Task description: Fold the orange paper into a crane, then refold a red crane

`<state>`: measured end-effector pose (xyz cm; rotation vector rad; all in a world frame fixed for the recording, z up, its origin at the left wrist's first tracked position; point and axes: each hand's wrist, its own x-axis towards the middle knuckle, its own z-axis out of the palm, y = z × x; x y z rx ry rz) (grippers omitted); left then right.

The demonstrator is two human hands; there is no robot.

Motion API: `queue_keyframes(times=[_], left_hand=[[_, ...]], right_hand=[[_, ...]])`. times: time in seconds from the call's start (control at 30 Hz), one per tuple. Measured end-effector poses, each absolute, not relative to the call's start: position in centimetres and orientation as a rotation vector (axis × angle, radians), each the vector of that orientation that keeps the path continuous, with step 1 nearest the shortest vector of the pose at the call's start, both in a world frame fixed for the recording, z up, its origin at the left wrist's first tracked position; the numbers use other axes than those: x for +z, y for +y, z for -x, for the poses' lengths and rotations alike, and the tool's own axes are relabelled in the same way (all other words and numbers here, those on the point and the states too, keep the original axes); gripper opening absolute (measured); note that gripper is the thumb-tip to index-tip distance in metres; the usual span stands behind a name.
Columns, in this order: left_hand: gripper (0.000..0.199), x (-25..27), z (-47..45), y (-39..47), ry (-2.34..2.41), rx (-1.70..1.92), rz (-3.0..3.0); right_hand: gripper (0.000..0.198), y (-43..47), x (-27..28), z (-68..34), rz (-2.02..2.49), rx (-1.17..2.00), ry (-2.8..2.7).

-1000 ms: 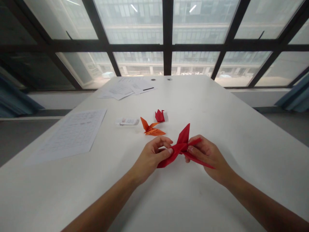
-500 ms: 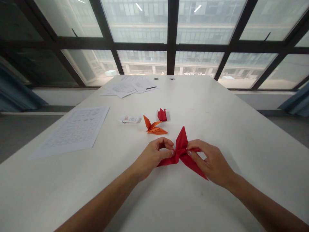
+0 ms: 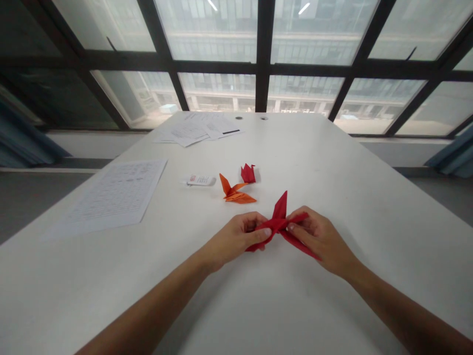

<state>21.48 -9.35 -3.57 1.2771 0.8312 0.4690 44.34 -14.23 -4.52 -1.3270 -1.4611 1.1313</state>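
Observation:
A red folded paper figure (image 3: pixel 280 206) with several long points is held between my two hands, above the near part of the table. My left hand (image 3: pixel 242 234) pinches its left part, thumb on top and fingers behind. On the other side, my right hand (image 3: pixel 318 235) grips a narrow point close to the centre between thumb and fingers. One point stands up between the hands, and another slants down under my right hand. Beyond them lies an orange paper figure (image 3: pixel 238 196) with pointed wings. A small red paper crane (image 3: pixel 248 173) stands just behind it.
The white table (image 3: pixel 354 197) reaches to the windows. Left of the orange figure lies a white tube with printing (image 3: pixel 200 180). A printed sheet (image 3: pixel 114 195) is at the left, and several papers (image 3: pixel 194 130) overlap at the far end.
The red figure has turned and tilted between my hands; its left part now lies more under my left thumb. My left hand has shifted slightly right. The other paper figures stay put.

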Motion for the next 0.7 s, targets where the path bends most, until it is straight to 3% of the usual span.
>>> queue_keyframes(times=[0.3,0.7], left_hand=[[0.024,-5.2,-21.4,-8.9,0.625,0.612,-1.189],[0.028,-4.9,-22.3,-10.0,0.574,0.572,-0.61]], right_hand=[[0.019,-14.9,-3.7,-43.2,1.009,1.513,-1.028],[0.018,-15.0,-3.5,-43.3,1.142,1.228,-1.307]])
